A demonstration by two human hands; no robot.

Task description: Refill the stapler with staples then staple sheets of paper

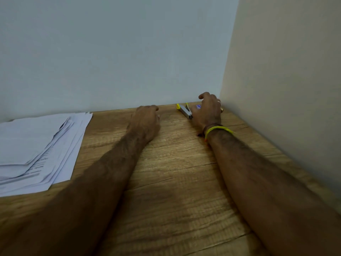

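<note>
Pale grey-blue wall [110, 52] meets a cream side wall [286, 71] in a corner, and a wood-grain bench [175, 191] fills the space below them. Both bare forearms reach forward across the bench toward that corner.

A small silver metal stapler with yellow plastic ends [185, 111] lies on the bench close to the back wall, tilted diagonally, with its yellow end toward the wall and its metal end toward the person. The right hand [208, 111] sits just to the right of it, knuckles up and fingers loosely curled; the thumb side of the hand is at the stapler's near end, though whether it touches is hard to tell. A small blue-and-white object [198, 106], too small to identify, peeks out from under this hand's fingers. Whether the fingers grip it cannot be told. A ring shows on one finger, and a yellow thread band [217, 129] circles the wrist.

The left hand [146, 121] rests palm down on the bench, well to the left of the stapler, fingers relaxed and holding nothing.

A loose, fanned stack of white printed paper sheets [40, 148] lies at the left side of the bench, well apart from both hands.
</note>
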